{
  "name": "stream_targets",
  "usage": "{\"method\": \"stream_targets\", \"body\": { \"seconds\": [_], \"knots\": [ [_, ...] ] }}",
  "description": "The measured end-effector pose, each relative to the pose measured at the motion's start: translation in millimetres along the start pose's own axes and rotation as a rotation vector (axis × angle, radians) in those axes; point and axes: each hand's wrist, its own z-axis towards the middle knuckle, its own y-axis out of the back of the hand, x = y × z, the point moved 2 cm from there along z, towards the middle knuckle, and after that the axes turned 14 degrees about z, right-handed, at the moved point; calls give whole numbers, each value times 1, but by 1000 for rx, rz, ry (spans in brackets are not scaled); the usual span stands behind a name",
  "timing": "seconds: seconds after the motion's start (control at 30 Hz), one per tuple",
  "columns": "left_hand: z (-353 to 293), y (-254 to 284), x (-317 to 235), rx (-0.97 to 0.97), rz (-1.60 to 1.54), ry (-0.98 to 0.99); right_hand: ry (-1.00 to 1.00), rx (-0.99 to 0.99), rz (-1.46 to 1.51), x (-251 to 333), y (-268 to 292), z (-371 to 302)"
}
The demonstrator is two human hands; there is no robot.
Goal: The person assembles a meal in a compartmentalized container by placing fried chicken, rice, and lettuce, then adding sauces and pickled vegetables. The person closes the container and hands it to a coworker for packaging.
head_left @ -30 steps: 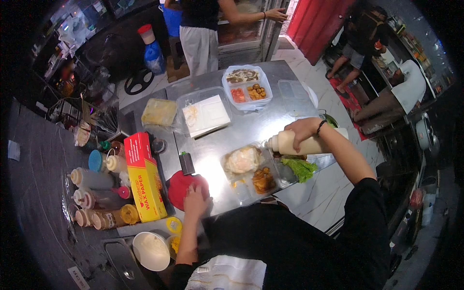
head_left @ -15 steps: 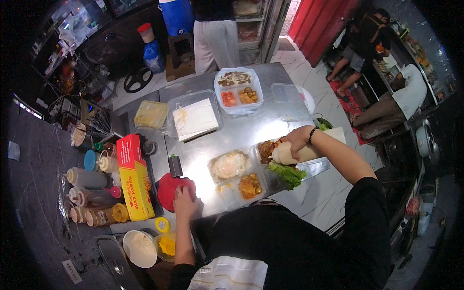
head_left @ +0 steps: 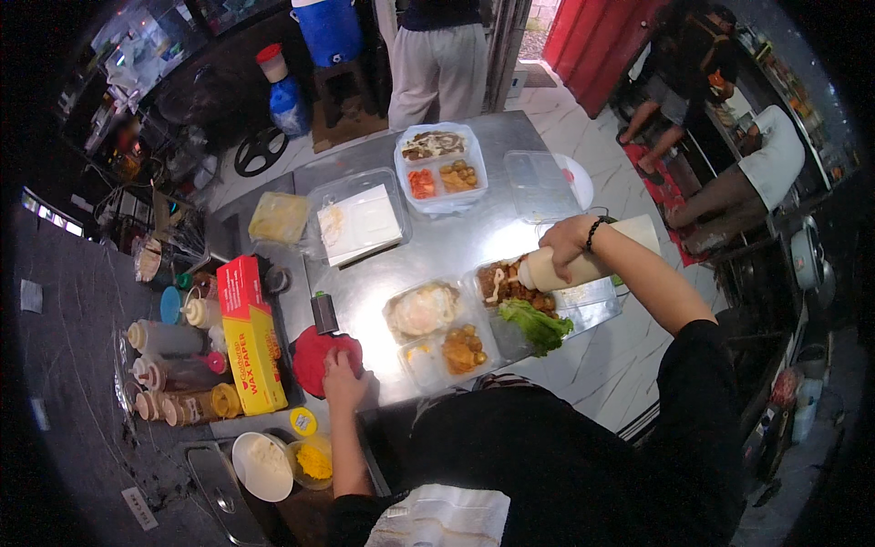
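Observation:
My right hand [head_left: 567, 246] is closed around a squeeze bottle [head_left: 597, 260] of cream-coloured sauce. The bottle is tipped sideways, its nozzle over a dark saucy dish [head_left: 504, 281] in a clear compartment tray. A pale line of sauce lies on that food. Green lettuce [head_left: 536, 325] sits in front of it. To its left, another compartment tray [head_left: 401, 339] holds a fried egg [head_left: 425, 310] and small browned potatoes [head_left: 465, 349]. My left hand [head_left: 344, 376] rests with fingers extended on a red round thing [head_left: 314, 360], whose kind I cannot make out, beside a black block [head_left: 324, 313].
A filled meal box [head_left: 441, 202] and a clear container with white sheets [head_left: 363, 226] stand farther back. Left are a wax paper box [head_left: 253, 337] and several sauce bottles [head_left: 164, 337]. One person [head_left: 439, 73] stands beyond the table; two others are at the right.
The bottle and my right hand have shifted slightly, and a pale line of sauce now shows on the dark food. My left hand stays on the red thing.

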Motion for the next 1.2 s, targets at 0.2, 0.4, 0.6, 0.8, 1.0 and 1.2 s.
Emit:
{"method": "stream_targets", "body": {
  "seconds": [0.2, 0.4, 0.6, 0.8, 1.0, 1.2],
  "knots": [
    [0, -4, -1, -7, 17, 31, -43, -48, 31, -15, 7, -17],
    [1, -7, -2, -9, 12, 24, -17, 28, 15, -36, -6, -19],
    [3, -11, -2, -20, 29, 52, -14, -63, 39, -64, -5, -20],
    [0, -15, -2, -21, 29, 81, -82, -27, -5, -74, -14, -30],
    [5, -16, -6, -50, 43, 69, -59, -54, 14, -96, -15, -32],
    [-3, -11, 3, -182, -144, -9, 174, -223, 173, -133, -49, -42]
  ]
}}
